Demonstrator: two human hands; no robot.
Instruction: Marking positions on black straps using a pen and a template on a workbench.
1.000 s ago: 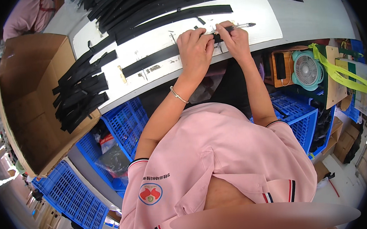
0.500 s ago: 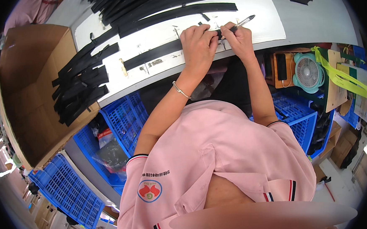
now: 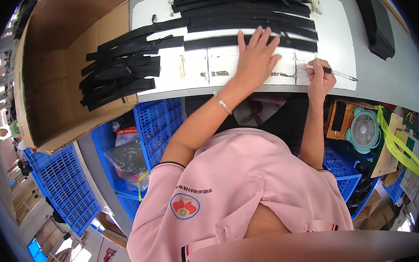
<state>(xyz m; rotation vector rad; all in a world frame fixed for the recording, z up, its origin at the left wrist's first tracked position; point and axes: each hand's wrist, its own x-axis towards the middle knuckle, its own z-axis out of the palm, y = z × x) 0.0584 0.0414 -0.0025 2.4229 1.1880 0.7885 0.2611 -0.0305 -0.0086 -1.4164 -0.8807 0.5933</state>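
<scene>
My left hand (image 3: 257,62) lies with fingers spread at the near black strip (image 3: 213,43), which looks like a zipper tape. This strip stretches level across a marked white board (image 3: 336,46), just nearer to me than the rows of similar black strips (image 3: 246,19). Right of the strip's end, my right hand (image 3: 322,78) is closed round a pen (image 3: 344,75) with a clear barrel and a dark grip. The pen slants, its clear end pointing right. Dark lines and smudges mark the board between my hands.
A cardboard box (image 3: 48,83) stands at the left, and a pile of black strips (image 3: 124,73) overhangs its edge. A long black object (image 3: 374,22) lies at the far right. Blue crates (image 3: 160,129) and a small turquoise fan (image 3: 364,130) are below the table edge.
My hands were close together over the strip; now they are apart. The left lies flat with fingers spread, and the right has drawn back with the pen. The strip sits nearer the rows.
</scene>
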